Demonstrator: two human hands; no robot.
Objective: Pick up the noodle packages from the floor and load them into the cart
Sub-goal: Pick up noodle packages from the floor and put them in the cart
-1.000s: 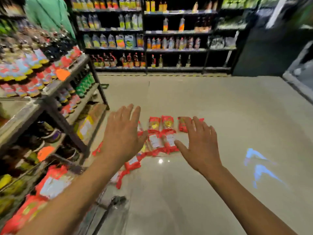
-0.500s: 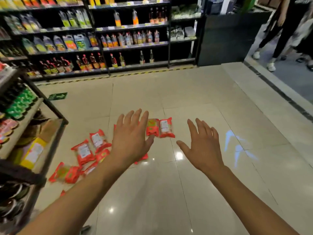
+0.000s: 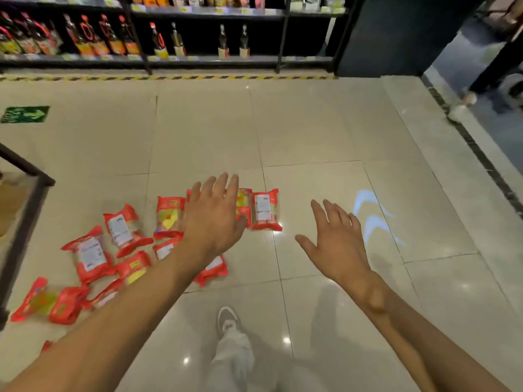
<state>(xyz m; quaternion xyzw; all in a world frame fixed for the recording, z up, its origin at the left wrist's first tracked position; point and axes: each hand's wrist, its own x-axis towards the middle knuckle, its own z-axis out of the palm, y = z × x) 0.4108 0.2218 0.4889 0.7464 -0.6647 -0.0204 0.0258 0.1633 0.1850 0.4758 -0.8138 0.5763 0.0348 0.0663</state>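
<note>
Several red noodle packages [image 3: 90, 254] lie scattered on the beige tiled floor [image 3: 325, 131], from the lower left to the middle. The farthest right package [image 3: 265, 209] lies label up. My left hand [image 3: 213, 219] hovers above the packages with fingers straight and spread, covering part of one. My right hand [image 3: 336, 239] is stretched out over bare tiles to the right of the packages, fingers spread, holding nothing. The cart is out of view.
A dark shelf frame [image 3: 25, 193] juts in at the left edge. Shelves of bottles [image 3: 158, 38] line the back wall behind a yellow-black floor stripe. My foot [image 3: 227, 321] stands on the tiles below. Another person's shoe [image 3: 460, 108] is at the right.
The view has swung right and down; the cart and the left shelf have slipped out of sight. Both hands stay spread and empty, and now hang lower over the packages.
</note>
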